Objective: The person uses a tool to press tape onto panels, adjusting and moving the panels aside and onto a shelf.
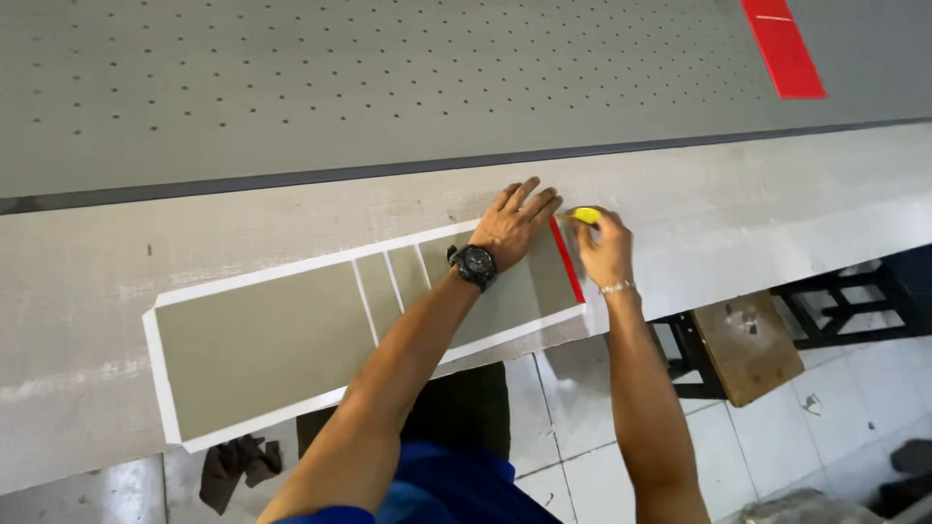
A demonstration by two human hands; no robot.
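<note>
Pressing grey panel (291,340), left hand (513,225)

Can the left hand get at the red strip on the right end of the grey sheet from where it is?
Probably yes. The left hand lies flat on the grey sheet, its fingers right beside the red strip, with nothing between. The right hand, holding a yellow tool, sits just past the strip.

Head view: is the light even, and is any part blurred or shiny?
Head view: soft, even light with faint shadows; the left hand on the grey sheet with white border is sharp; the right hand with the small yellow tool is slightly soft; a mild sheen on the pale workbench.
</note>
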